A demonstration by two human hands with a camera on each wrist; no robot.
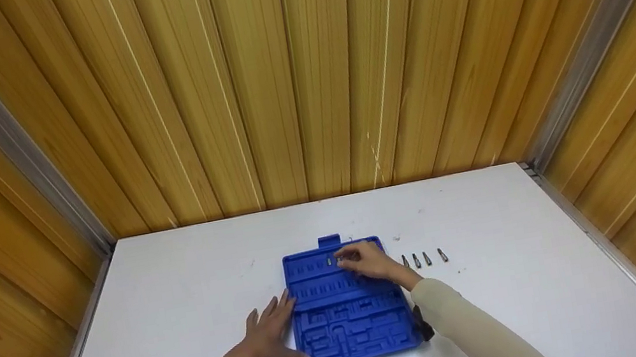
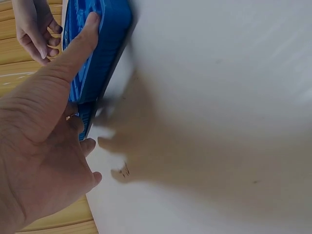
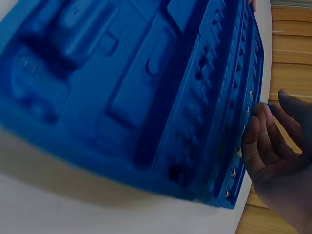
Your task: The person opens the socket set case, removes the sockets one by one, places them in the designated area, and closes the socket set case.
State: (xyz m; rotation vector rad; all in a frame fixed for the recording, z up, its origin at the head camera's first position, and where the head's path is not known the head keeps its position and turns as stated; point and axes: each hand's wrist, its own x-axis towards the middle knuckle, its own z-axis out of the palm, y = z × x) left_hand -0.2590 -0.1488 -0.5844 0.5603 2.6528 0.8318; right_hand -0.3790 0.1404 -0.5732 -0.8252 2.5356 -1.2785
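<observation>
An unfolded blue tool case [image 1: 347,296] lies on the white table. My left hand [image 1: 267,336] is spread along its left side, thumb resting on the near left corner and the other fingers on the table or against the edge. My right hand [image 1: 365,261] reaches over the far half, thumb and fingertips bent together at the top slot row. A small metal screwdriver bit [image 1: 329,261] sits in that row just left of the fingertips. More bits [image 3: 233,172] line the row in the right wrist view. I cannot tell whether the fingertips pinch one.
Several loose bits [image 1: 427,258] stand apart in a short row on the table [image 1: 184,304], right of the case. A blue latch tab [image 1: 329,240] projects from the case's far edge. Wood-patterned panels [image 1: 301,78] close off the back and both sides.
</observation>
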